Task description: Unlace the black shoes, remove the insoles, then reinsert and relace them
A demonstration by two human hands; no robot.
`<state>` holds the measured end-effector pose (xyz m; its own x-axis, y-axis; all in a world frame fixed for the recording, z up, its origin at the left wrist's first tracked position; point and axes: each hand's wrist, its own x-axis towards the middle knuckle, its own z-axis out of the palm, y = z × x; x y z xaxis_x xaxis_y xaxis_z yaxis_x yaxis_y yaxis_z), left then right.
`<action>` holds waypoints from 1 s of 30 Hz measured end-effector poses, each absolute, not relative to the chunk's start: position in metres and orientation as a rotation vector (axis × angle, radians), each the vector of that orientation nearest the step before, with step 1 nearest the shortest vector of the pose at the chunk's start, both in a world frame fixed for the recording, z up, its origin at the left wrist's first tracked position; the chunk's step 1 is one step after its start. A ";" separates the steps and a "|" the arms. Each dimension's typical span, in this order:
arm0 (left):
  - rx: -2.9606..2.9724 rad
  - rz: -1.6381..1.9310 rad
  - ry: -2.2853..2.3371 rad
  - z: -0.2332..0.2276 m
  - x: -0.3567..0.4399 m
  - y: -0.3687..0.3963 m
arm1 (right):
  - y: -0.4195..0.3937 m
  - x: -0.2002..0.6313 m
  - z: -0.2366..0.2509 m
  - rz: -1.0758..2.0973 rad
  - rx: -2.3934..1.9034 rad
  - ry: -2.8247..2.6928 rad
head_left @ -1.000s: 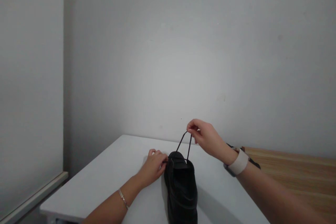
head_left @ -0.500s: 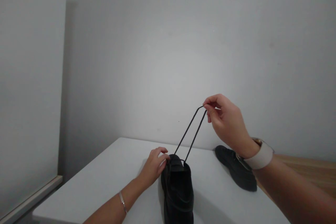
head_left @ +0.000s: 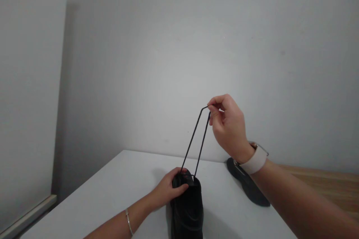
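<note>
A black shoe (head_left: 187, 213) stands on the white table, its heel end toward me and its opening facing up. My left hand (head_left: 171, 187) grips the upper part of that shoe from the left, thumb over the opening's edge and fingers toward the tongue. Raised above and to the right, my right hand (head_left: 228, 125) pinches the ends of a black shoelace (head_left: 193, 138) between thumb and fingertips. Two taut strands of the lace run from the shoe's eyelets up to this pinch.
Another black shoe (head_left: 249, 186) lies behind my right forearm, partly hidden by it. The white table (head_left: 112, 190) meets a pale wall (head_left: 168, 63) at the back. A wood-grain surface (head_left: 322, 183) shows at the right, and a white panel (head_left: 28, 82) stands at the left.
My left hand has closed from a loose touch at the shoe's side onto its upper part. The right hand, still pinching the lace, has moved left and slightly up, so the strands stand steeper.
</note>
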<state>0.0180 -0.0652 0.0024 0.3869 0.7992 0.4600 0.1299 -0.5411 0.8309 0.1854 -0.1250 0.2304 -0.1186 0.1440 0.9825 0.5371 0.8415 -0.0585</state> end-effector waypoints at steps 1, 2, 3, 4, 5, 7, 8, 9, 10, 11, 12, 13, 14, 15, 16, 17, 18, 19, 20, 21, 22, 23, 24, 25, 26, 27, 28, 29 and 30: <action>1.935 1.201 0.819 0.003 0.019 -0.064 | -0.125 0.184 0.231 -0.359 -0.527 -1.684; 1.950 1.224 0.850 0.004 0.019 -0.063 | -0.125 0.184 0.232 -0.353 -0.521 -1.690; 1.968 1.255 0.889 0.007 0.019 -0.063 | -0.125 0.183 0.233 -0.345 -0.519 -1.698; 1.990 1.302 0.928 0.012 0.019 -0.065 | -0.125 0.184 0.234 -0.335 -0.518 -1.707; 2.019 1.371 0.963 0.020 0.019 -0.068 | -0.124 0.184 0.234 -0.325 -0.520 -1.715; 2.090 1.571 0.993 0.044 0.021 -0.080 | -0.123 0.185 0.235 -0.302 -0.532 -1.728; 2.126 1.690 0.993 0.060 0.023 -0.089 | -0.122 0.186 0.235 -0.291 -0.540 -1.731; 2.165 1.785 0.967 0.077 0.026 -0.098 | -0.122 0.186 0.236 -0.282 -0.548 -1.733; 2.207 1.832 0.921 0.096 0.030 -0.107 | -0.122 0.186 0.236 -0.275 -0.554 -1.736; 2.251 1.845 0.871 0.114 0.034 -0.116 | -0.123 0.185 0.236 -0.272 -0.559 -1.740; 2.280 1.827 0.851 0.131 0.039 -0.122 | -0.124 0.184 0.237 -0.273 -0.560 -1.744; 2.294 1.821 0.849 0.147 0.044 -0.127 | -0.126 0.183 0.237 -0.276 -0.560 -1.747; 2.294 1.822 0.852 0.161 0.049 -0.130 | -0.128 0.182 0.238 -0.280 -0.559 -1.751; 2.288 1.811 0.849 0.172 0.053 -0.131 | -0.131 0.181 0.238 -0.286 -0.557 -1.754; 2.281 1.802 0.835 0.180 0.057 -0.130 | -0.134 0.180 0.238 -0.295 -0.556 -1.759; 2.276 1.789 0.813 0.187 0.061 -0.129 | -0.137 0.180 0.238 -0.305 -0.554 -1.765; 2.273 1.773 0.787 0.191 0.063 -0.127 | -0.140 0.180 0.239 -0.315 -0.551 -1.771; 2.272 1.756 0.764 0.194 0.065 -0.126 | -0.143 0.180 0.239 -0.322 -0.550 -1.778; 2.271 1.742 0.745 0.195 0.066 -0.125 | -0.145 0.182 0.239 -0.325 -0.549 -1.782; 2.270 1.735 0.729 0.196 0.066 -0.124 | -0.145 0.183 0.239 -0.316 -0.552 -1.782; 2.269 1.731 0.712 0.196 0.064 -0.124 | -0.145 0.186 0.239 -0.292 -0.559 -1.776; 2.266 1.731 0.694 0.196 0.062 -0.124 | -0.143 0.188 0.239 -0.247 -0.564 -1.761; 2.253 1.733 0.672 0.195 0.059 -0.123 | -0.140 0.191 0.238 -0.174 -0.561 -1.739; 2.218 1.730 0.639 0.194 0.056 -0.122 | -0.136 0.194 0.238 -0.070 -0.546 -1.708; 2.153 1.716 0.589 0.193 0.052 -0.120 | -0.131 0.197 0.237 0.069 -0.520 -1.667; 2.055 1.690 0.530 0.191 0.047 -0.116 | -0.126 0.200 0.235 0.234 -0.487 -1.611; 1.930 1.658 0.467 0.189 0.043 -0.112 | -0.120 0.204 0.233 0.416 -0.454 -1.545; 1.794 1.627 0.405 0.186 0.037 -0.107 | -0.115 0.209 0.231 0.594 -0.426 -1.473; 1.670 1.607 0.357 0.183 0.031 -0.101 | -0.109 0.215 0.229 0.752 -0.409 -1.403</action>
<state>0.0310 -0.1010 0.1832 0.1628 0.6740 0.7205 -0.3061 -0.6597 0.6863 0.2153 -0.1094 0.2290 -0.0068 0.6842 0.7293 -0.2287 0.7089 -0.6672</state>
